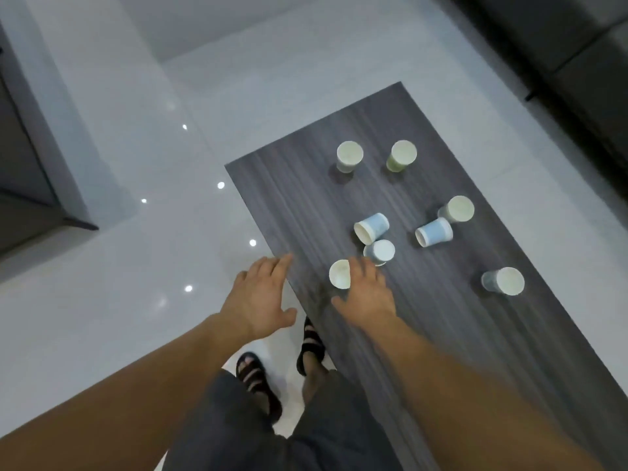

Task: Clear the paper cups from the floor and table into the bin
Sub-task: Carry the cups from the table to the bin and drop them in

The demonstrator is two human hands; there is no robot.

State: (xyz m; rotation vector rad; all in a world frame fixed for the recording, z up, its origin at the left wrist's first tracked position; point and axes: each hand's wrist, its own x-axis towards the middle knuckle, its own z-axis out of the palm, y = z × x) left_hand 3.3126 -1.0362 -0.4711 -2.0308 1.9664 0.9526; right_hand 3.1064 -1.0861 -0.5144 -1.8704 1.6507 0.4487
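Observation:
Several paper cups stand or lie on a dark wood-grain table (pixel 306 205). The nearest cup (pixel 339 274) is partly covered by my right hand (pixel 365 294), whose spread fingers reach over it; I cannot tell whether they touch it. Just beyond are another upright cup (pixel 380 251) and a blue cup (pixel 371 228) lying on its side. A second blue cup (pixel 434 232) lies tipped further right. My left hand (pixel 261 294) hovers open at the table's near-left edge, holding nothing. No bin is in view.
Two upright cups (pixel 350 156) (pixel 402 155) stand at the far end of the table, and others (pixel 457 209) (pixel 504 281) sit near its right edge. Glossy white floor tiles (pixel 136 266) lie to the left. A dark sofa (pixel 577 62) runs along the upper right, and dark furniture (pixel 23 185) stands at the left.

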